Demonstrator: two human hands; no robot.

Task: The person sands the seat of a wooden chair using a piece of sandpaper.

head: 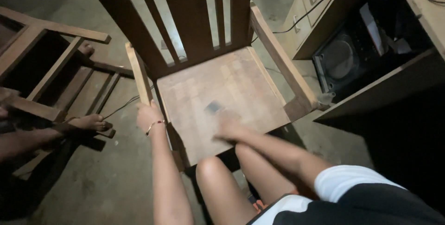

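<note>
The left hand (148, 115) grips the chair's (222, 90) left armrest (139, 72). The blurred right hand (228, 130) presses the seat; a small dark block (213, 107) lies just beyond its fingers, grip unclear.

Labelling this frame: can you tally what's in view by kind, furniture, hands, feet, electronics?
Brown wooden armchairs: 2, one held, one lying on the floor
Wearer's hands: 2, left hand on the armrest, right hand blurred on the seat
Another person's bare feet: 2
Pale wooden cabinet with drawers: 1
Black loudspeaker: 1
Total: 8
</note>
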